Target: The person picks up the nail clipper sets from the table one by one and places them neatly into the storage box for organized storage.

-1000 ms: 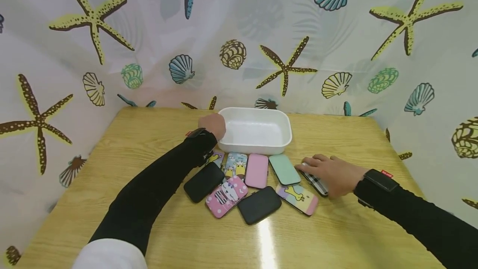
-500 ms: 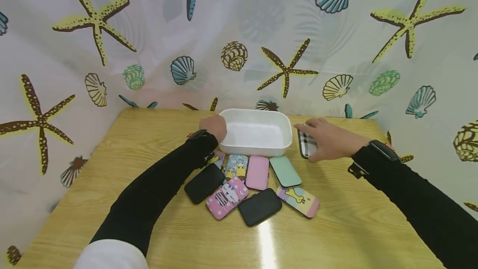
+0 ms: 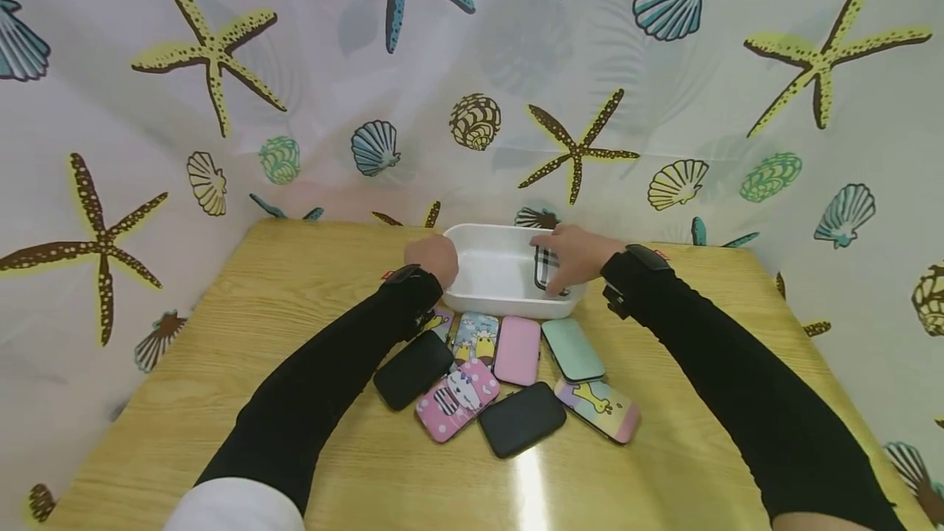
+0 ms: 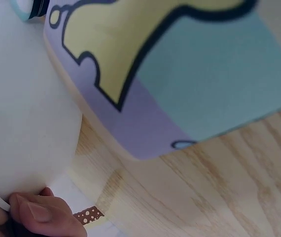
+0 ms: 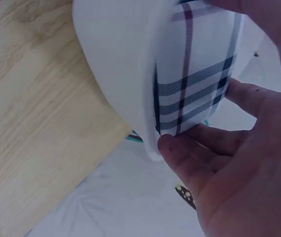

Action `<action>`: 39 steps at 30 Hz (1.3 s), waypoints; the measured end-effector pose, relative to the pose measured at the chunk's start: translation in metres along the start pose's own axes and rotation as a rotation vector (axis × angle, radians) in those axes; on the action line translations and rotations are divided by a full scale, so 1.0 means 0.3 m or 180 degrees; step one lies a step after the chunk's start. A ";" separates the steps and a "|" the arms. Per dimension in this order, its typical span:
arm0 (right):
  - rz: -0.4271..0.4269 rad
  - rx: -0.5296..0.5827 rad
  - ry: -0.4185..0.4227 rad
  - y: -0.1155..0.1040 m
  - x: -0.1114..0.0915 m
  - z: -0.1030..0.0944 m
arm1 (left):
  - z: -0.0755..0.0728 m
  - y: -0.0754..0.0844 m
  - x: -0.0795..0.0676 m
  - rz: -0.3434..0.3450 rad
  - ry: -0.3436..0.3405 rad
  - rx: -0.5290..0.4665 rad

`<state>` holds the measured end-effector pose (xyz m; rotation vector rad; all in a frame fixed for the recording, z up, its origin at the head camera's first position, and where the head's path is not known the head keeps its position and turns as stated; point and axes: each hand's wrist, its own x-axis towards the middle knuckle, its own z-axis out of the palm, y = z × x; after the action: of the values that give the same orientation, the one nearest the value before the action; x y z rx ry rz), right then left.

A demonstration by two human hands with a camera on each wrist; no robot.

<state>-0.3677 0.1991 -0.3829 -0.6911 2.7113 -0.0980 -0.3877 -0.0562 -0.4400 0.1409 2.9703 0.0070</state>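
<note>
My left hand (image 3: 433, 260) grips the left rim of a white plastic basin (image 3: 483, 306); in the left wrist view its thumb and fingers (image 4: 47, 213) curl over that rim. My right hand (image 3: 583, 252) holds a flat plaid case (image 3: 546, 267), white with dark stripes, inside the basin at its right end. The right wrist view shows the fingers and thumb pinching the plaid case (image 5: 194, 74) by its edges, close against the basin wall (image 5: 116, 59). A giraffe-print case (image 4: 145, 74) lies just below my left wrist.
In front of the basin lie several flat cases: black (image 3: 413, 369), pink kitten-print (image 3: 457, 400), blue giraffe-print (image 3: 475, 338), plain pink (image 3: 518, 351), mint green (image 3: 574, 349), another black (image 3: 522, 419) and yellow giraffe-print (image 3: 599, 410). A patterned curtain (image 3: 413, 88) stands behind the wooden table (image 3: 310, 269).
My right hand has picked up the plaid case from the table's right side, carried it up and leftward, and brought it into the basin. The left hand stays on the rim.
</note>
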 end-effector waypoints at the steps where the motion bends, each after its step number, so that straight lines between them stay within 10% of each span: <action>1: 0.0008 -0.0053 -0.0047 -0.001 0.014 0.013 | 0.001 0.003 -0.002 -0.0006 -0.0006 0.0005; 22: -0.0309 -0.0580 -0.0254 0.073 0.122 0.148 | 0.009 0.008 0.003 -0.0018 0.0015 -0.0024; 32: -0.0585 0.0077 0.0569 -0.013 -0.095 0.078 | 0.052 0.004 0.046 0.0047 0.0099 -0.0025; 39: -0.0901 -0.0076 0.0828 -0.059 -0.277 0.119 | 0.056 -0.004 0.057 -0.0007 0.0122 -0.0077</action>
<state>-0.2790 0.2239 -0.3882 -1.1383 2.8409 -0.2394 -0.4018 -0.0559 -0.4594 0.1361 3.0074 0.0456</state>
